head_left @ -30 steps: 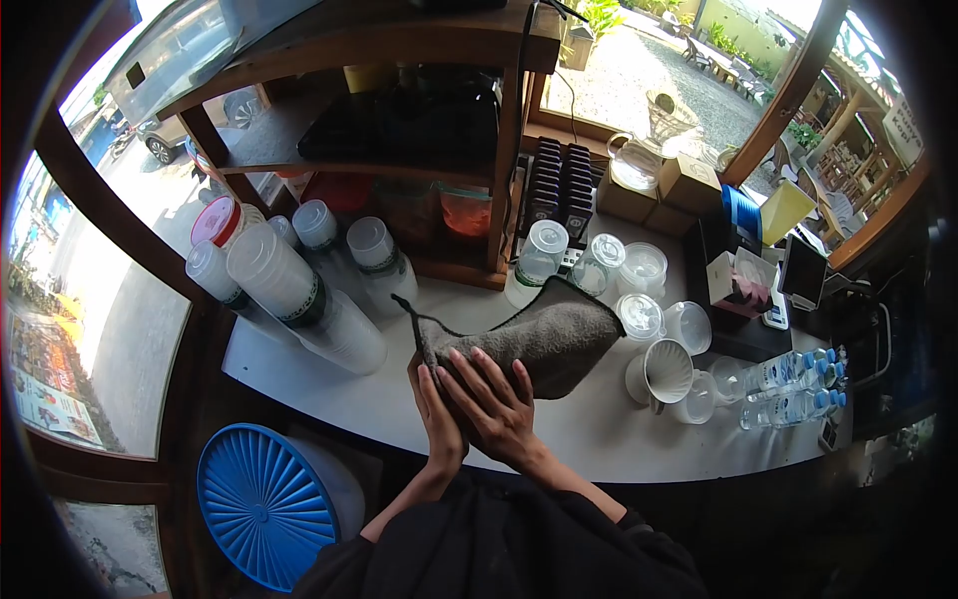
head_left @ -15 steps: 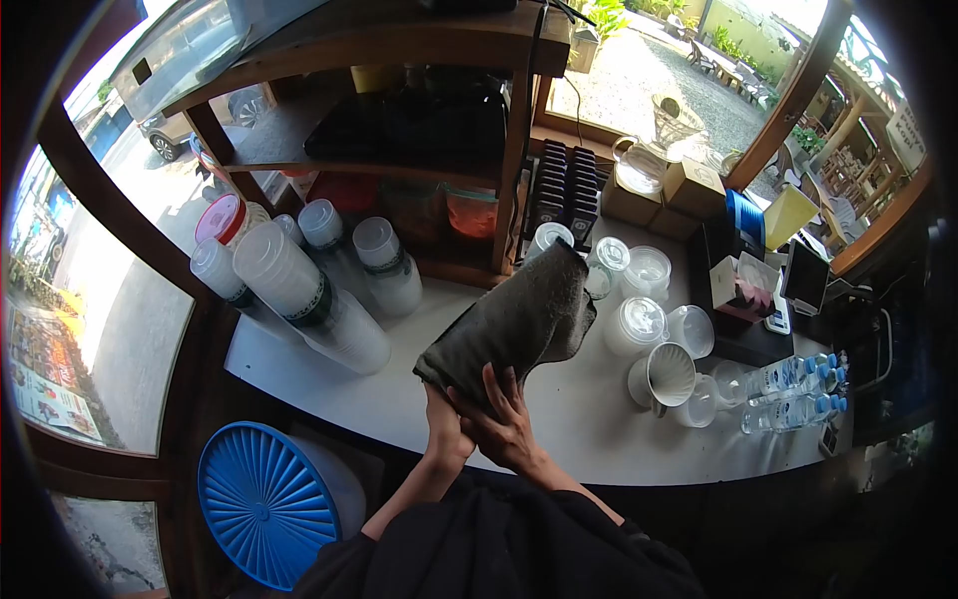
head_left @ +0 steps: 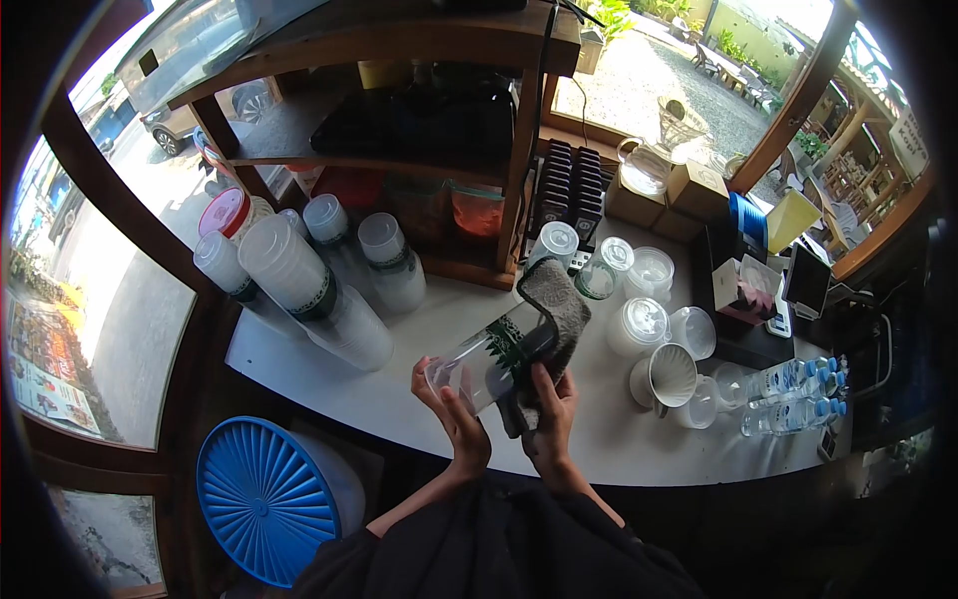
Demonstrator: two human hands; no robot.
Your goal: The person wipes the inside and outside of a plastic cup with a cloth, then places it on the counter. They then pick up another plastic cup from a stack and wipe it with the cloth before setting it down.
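Observation:
A clear plastic cup [head_left: 473, 371] with a dark green print is tilted in front of me, above the counter's near part. My left hand [head_left: 457, 424] is closed around its lower left end. On the right, my right hand [head_left: 552, 411] grips a dark grey cloth [head_left: 566, 317], which wraps the cup's upper right end and hides it. The thumb of that hand lies on the cloth, and its other fingers are mostly hidden.
Stacks of clear cups [head_left: 339, 324] stand at the left of the white counter [head_left: 429, 404]. Plastic containers [head_left: 639, 324], a ribbed cone dripper [head_left: 663, 377] and water bottles [head_left: 788, 411] occupy the right. A blue-lidded bin [head_left: 261, 507] is below left, and a wooden shelf [head_left: 439, 168] rises behind.
The cloth covered the cup before; now it has shifted right, leaving the cup's body and print visible. My hands have moved apart, the left onto the cup's lower end.

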